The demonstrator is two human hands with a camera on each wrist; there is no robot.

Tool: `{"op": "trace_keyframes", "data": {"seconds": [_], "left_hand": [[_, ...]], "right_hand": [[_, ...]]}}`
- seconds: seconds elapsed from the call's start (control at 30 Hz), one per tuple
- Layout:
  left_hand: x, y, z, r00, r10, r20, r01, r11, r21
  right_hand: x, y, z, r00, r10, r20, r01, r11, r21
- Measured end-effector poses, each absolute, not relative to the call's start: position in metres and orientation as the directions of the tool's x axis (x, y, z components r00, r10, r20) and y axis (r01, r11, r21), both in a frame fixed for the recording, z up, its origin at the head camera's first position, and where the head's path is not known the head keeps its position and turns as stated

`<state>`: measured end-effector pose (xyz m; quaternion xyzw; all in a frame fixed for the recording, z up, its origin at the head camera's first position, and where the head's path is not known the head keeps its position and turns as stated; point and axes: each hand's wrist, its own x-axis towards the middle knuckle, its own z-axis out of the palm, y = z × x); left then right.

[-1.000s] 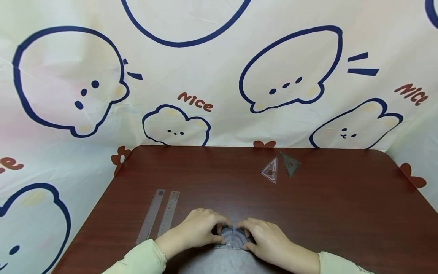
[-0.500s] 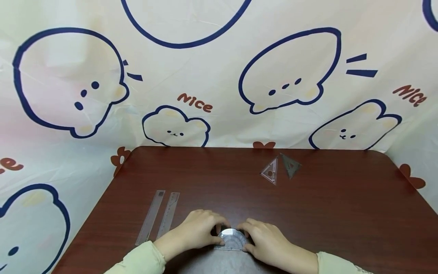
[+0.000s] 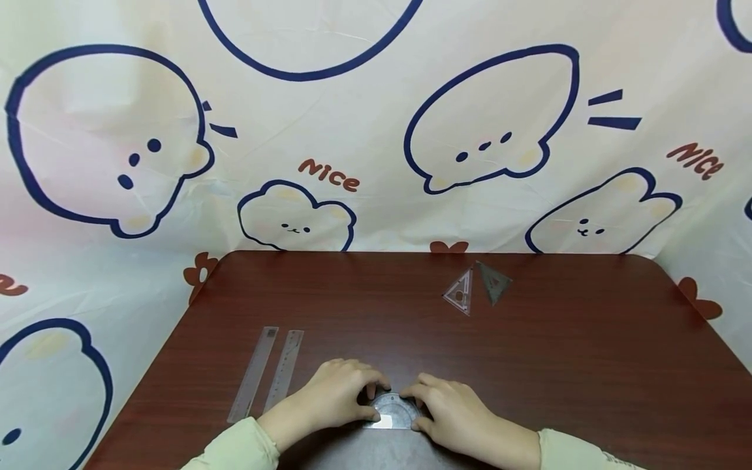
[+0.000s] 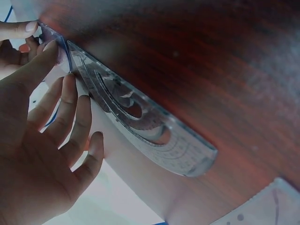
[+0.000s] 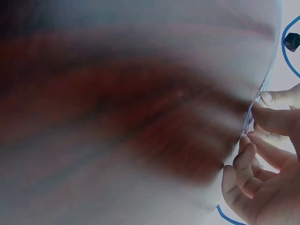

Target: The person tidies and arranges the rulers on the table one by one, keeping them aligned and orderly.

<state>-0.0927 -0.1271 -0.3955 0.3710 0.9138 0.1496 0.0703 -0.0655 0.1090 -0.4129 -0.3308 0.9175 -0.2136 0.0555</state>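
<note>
In the head view a clear half-round protractor (image 3: pixel 395 410) is near the front of the table, between my two hands. My left hand (image 3: pixel 339 393) holds its left side, the thumb at the lower left and the index finger at the curved rim. My right hand (image 3: pixel 454 412) grips the right side the same way. From the left wrist, this held protractor (image 4: pixel 54 40) is mostly behind the fingers, and a second clear protractor (image 4: pixel 176 152) lies beside the hand; the left hand hides it from the head camera. The right wrist view shows the held protractor (image 5: pixel 248 115) edge-on at the fingertips.
Two clear straight rulers, a wider ruler (image 3: pixel 252 375) and a narrower ruler (image 3: pixel 284 369), lie side by side at the left. Towards the back are a clear set square (image 3: pixel 459 295) and a darker set square (image 3: pixel 493 283). A printed curtain (image 3: pixel 376 117) hangs behind the brown table (image 3: pixel 587 352).
Both hands keep their hold on the protractor. A bright reflection appeared at its upper rim and now sits near its straight edge. The head view has shifted slightly.
</note>
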Motion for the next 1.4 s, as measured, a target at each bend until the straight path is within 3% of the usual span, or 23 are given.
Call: {"op": "trace_keyframes", "data": {"seconds": [0.37,0.87,1.4], "left_hand": [[-0.092,-0.127,-0.395,-0.712,0.702,0.024,0.67,0.669,0.323],[-0.101,-0.126,-0.39,-0.706,0.707,0.051,0.687,0.665,0.293],[-0.119,-0.118,-0.387,-0.789,0.612,0.045,0.592,0.74,0.318]], "right_hand": [[-0.068,0.11,-0.41,-0.767,-0.641,0.039,-0.587,0.674,-0.449],[-0.074,0.117,-0.398,-0.803,-0.586,0.111,-0.565,0.688,-0.455],[-0.094,0.134,-0.39,-0.799,-0.585,0.139,-0.581,0.691,-0.431]]}}
